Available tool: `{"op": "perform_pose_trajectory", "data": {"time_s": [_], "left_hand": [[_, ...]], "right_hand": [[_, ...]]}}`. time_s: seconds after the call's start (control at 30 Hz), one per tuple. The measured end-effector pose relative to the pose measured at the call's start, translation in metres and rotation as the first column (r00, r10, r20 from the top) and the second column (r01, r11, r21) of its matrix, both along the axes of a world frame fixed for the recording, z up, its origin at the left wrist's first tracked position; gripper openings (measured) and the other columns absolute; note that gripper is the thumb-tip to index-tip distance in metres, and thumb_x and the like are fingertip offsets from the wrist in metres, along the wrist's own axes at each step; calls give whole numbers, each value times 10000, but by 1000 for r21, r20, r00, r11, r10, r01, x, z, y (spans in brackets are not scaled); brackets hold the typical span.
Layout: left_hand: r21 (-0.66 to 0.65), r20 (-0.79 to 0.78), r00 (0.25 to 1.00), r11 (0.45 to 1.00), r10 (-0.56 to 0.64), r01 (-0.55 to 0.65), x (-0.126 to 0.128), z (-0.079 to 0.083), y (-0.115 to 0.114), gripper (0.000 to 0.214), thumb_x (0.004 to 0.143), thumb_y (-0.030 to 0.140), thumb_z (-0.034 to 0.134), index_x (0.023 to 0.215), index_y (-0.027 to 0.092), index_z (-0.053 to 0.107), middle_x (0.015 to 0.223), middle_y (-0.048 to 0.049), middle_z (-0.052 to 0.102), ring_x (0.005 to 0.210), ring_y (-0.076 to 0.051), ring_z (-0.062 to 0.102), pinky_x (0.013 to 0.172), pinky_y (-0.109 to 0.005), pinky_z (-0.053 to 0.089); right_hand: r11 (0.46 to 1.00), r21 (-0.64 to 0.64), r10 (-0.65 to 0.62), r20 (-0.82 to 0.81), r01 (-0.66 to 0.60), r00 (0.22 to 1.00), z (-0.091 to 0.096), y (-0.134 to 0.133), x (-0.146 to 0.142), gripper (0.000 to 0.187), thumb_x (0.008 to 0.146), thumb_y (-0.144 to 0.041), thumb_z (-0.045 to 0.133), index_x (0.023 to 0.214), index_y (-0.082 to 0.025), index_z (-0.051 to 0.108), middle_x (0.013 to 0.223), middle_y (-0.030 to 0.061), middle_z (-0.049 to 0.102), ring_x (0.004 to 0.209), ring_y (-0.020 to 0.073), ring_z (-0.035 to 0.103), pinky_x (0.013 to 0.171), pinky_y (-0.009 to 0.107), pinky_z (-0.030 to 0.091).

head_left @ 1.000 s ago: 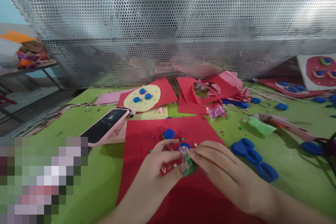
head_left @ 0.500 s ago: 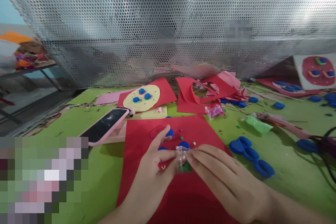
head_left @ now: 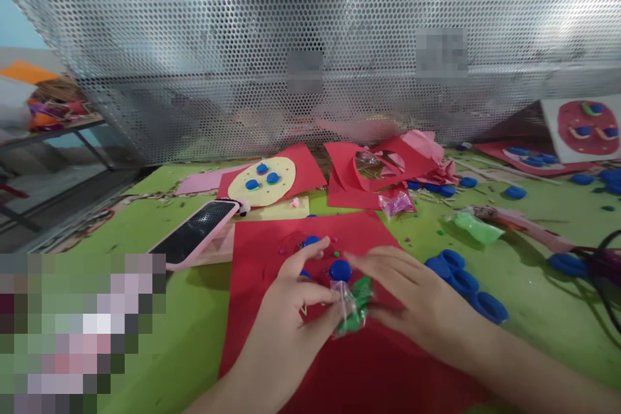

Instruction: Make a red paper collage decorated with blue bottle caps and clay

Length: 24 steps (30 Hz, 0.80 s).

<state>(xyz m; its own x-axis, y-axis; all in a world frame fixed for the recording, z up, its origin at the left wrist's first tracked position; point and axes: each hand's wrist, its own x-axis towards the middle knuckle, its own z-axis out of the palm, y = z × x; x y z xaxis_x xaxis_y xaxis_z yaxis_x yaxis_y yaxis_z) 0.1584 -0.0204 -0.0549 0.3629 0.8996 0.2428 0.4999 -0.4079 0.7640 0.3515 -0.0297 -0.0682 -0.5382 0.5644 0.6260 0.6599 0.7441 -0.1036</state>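
Over the red sheet of paper (head_left: 272, 239), my left hand (head_left: 291, 317) pinches a small clear plastic bag of green clay (head_left: 354, 310) between thumb and index finger. My right hand (head_left: 412, 297) is just right of the bag, its fingers apart and slightly smeared by motion, with nothing visible in them. A blue bottle cap (head_left: 340, 270) lies on the red sheet beyond the bag. Two more blue caps are partly covered by my left hand. Tiny balls of pink and green clay dot the sheet.
A phone in a pink case (head_left: 196, 233) rests to the left. Behind stand a cream oval with blue caps (head_left: 262, 182) and cut red paper (head_left: 339, 174). To the right are loose blue caps (head_left: 463, 281) and a light green clay bag (head_left: 478, 228). A perforated metal panel (head_left: 242, 32) rises behind.
My right hand has come away from the bag and moved right, its fingers spreading. The bag now hangs from my left hand, with more green clay showing.
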Motion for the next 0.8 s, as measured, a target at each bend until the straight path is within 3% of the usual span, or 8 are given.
{"op": "perform_pose_trajectory", "data": {"time_s": [0.1,0.17,0.33,0.43,0.5,0.63,0.7,0.8], "left_hand": [[25,-2,1000,1000,14,-14,-1,-2,-2,188,784,200,597,687,283,736,1316,-62,535,909,-253,673,763,-490,576],[47,-10,1000,999,19,-19,-2,-4,-3,194,781,181,596,686,280,733,1300,-54,548,969,-257,656,762,-456,582],[155,17,998,986,55,-57,-4,-7,-7,192,808,234,560,714,279,721,1299,-67,549,895,-244,678,725,-472,592],[187,-65,997,982,40,-27,-6,-6,-6,208,827,303,532,776,299,734,1388,-91,471,1117,-337,580,816,-585,524],[93,-150,988,995,-27,41,-6,-6,-4,242,837,356,513,788,297,742,1422,-105,427,1235,-367,464,874,-618,461],[-141,-166,980,987,-106,83,-4,-8,-1,198,781,437,592,802,317,748,1425,-96,417,1246,-344,444,944,-579,404],[-129,-140,988,991,-64,46,-4,-10,-2,148,732,393,656,820,317,749,1443,-108,382,1205,-361,489,926,-581,420],[29,-78,996,999,-39,42,-5,-8,-7,181,705,276,677,866,321,744,1444,-129,377,1030,-355,630,823,-573,508]], "right_hand": [[972,-237,-20,-99,-4,995,1,0,4,144,878,-265,538,791,-169,602,693,32,645,631,148,601,560,246,517],[934,-352,-110,-141,54,984,4,-2,5,177,797,-205,616,643,-185,530,583,-19,568,505,101,526,459,188,431],[816,-558,-267,-139,147,954,6,-3,4,338,692,-148,656,524,-190,367,452,-79,424,409,59,394,386,148,281],[889,-450,-163,-143,83,976,3,-2,6,296,771,-184,597,553,-191,397,504,-58,442,445,70,399,419,164,298],[943,-332,-72,-110,31,991,1,-1,7,273,844,-223,538,592,-189,439,554,-36,463,482,88,412,446,187,315],[988,-137,79,52,-72,996,0,-2,6,380,961,-238,343,615,-178,488,569,0,483,525,131,397,496,240,340],[988,-63,144,104,-138,984,0,-3,4,441,978,-205,261,618,-165,513,574,17,496,556,144,394,552,252,374],[981,-50,189,79,-185,979,2,-4,2,491,987,-219,217,610,-151,524,580,27,493,573,145,374,589,247,389]]}}
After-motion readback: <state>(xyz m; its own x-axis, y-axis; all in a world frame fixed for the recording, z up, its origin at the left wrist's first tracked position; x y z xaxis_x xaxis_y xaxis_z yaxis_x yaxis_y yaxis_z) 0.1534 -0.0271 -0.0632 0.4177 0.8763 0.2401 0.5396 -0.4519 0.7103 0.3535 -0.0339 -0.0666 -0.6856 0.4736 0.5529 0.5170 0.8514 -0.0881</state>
